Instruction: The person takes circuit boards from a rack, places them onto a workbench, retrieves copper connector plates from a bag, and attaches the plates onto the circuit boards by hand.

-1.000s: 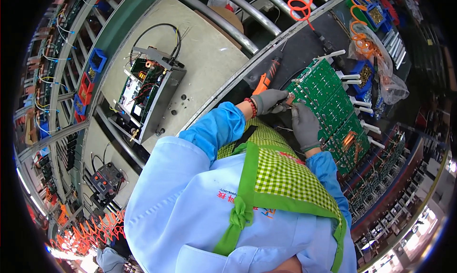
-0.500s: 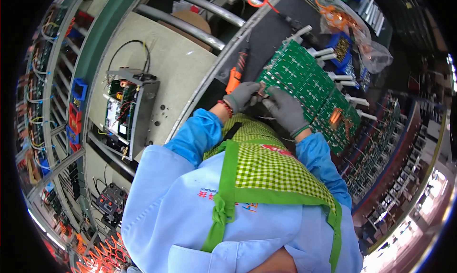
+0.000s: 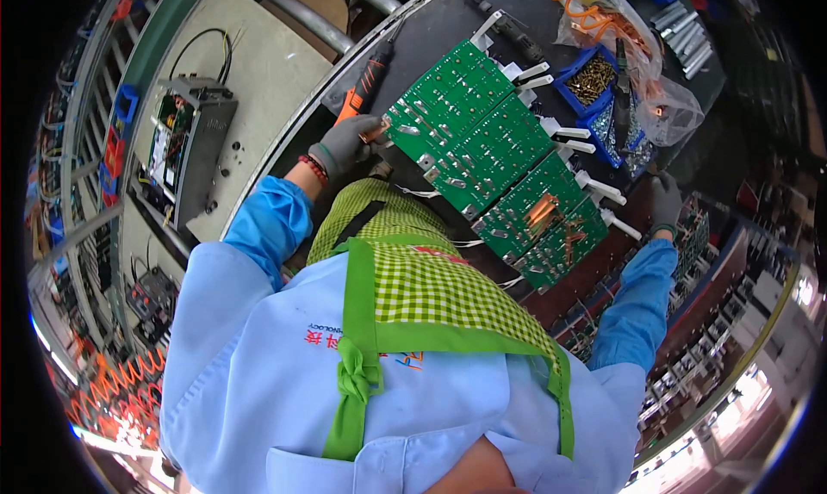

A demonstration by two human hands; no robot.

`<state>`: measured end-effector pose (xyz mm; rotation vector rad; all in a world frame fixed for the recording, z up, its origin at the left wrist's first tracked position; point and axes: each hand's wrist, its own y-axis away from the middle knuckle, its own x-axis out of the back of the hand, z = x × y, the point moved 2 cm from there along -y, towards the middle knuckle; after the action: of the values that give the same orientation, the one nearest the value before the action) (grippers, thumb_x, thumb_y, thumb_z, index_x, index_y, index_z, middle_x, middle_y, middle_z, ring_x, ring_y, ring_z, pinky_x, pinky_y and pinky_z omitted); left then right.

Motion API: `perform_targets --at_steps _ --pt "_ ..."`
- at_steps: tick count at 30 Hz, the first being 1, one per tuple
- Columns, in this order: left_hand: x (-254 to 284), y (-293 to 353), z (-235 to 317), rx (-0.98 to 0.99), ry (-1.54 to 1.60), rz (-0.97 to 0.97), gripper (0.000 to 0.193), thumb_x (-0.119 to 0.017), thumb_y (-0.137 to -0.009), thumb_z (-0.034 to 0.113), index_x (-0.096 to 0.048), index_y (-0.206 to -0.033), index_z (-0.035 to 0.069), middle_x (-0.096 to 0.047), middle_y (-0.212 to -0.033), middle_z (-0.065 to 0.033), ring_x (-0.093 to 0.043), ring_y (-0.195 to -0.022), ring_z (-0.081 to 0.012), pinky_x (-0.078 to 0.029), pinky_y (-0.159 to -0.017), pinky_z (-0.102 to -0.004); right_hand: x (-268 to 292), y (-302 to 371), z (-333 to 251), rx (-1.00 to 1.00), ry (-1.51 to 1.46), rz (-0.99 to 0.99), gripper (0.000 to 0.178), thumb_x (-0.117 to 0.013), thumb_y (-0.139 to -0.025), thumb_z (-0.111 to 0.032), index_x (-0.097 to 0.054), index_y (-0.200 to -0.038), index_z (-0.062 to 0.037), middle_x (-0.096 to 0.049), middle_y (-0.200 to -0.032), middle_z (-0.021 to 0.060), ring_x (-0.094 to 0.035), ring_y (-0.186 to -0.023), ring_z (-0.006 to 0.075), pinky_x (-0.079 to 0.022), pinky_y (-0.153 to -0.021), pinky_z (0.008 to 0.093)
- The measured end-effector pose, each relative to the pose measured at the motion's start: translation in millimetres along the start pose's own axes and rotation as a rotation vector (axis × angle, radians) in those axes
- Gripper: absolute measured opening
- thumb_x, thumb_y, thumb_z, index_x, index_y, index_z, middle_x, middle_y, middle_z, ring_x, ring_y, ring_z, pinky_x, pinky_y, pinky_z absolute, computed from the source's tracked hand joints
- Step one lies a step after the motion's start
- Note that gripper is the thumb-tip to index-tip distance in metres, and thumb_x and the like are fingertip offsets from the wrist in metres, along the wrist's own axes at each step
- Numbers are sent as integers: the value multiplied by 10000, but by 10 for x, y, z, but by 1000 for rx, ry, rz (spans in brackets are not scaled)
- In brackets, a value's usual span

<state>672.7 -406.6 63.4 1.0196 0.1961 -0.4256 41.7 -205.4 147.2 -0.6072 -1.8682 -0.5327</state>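
Note:
My gloved left hand (image 3: 345, 144) is closed on a small copper strip (image 3: 376, 132) at the left corner of a green circuit board (image 3: 469, 93). Several such boards lie joined in a row, with loose copper strips (image 3: 543, 215) on the nearer right one (image 3: 534, 201). Away to the right, my gloved right hand (image 3: 666, 203) is open, its fingers stretched toward a blue bin of silvery screws (image 3: 636, 152). I see nothing in it. An orange-and-black electric screwdriver (image 3: 365, 85) lies just beyond my left hand.
White clamp-like posts (image 3: 573, 139) line the boards' far edge. Behind them stand a blue bin of brass screws (image 3: 593, 80) and a plastic bag (image 3: 659, 89) with copper parts. A second screwdriver (image 3: 517, 36) lies farther back. At left, an opened metal-cased unit (image 3: 202, 124) rests on a pale board.
My hands were together at the boards' left edge. The right has swung far right toward the screw bins; the left stays with the copper strip. The view has shifted.

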Motion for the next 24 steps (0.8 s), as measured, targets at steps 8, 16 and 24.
perform_targets --at_steps 8,16,24 --pt "-294 142 117 9 54 150 218 -592 -883 289 -569 -982 96 -627 -747 -3 -502 -500 -53 -387 -430 -153 -963 -808 777 44 161 -242 505 -629 -785 -238 -549 -1260 -85 -574 -1192 227 -555 -1100 354 -426 -940 397" --pt "-122 143 48 -1 165 138 189 -622 -870 205 -584 -974 52 -665 -784 -27 -574 -590 -76 -428 -481 -171 -1116 -971 576 47 278 -259 376 -639 -801 -229 -584 -1121 -39 -629 -1034 244 -597 -977 402 -463 -833 437" --pt "-129 96 3 23 135 159 182 -621 -868 243 -577 -939 82 -616 -693 5 -496 -490 -54 -382 -412 -170 -808 -949 665 162 62 -250 273 -616 -811 -246 -650 -961 -20 -660 -920 194 -634 -871 336 -475 -763 392"
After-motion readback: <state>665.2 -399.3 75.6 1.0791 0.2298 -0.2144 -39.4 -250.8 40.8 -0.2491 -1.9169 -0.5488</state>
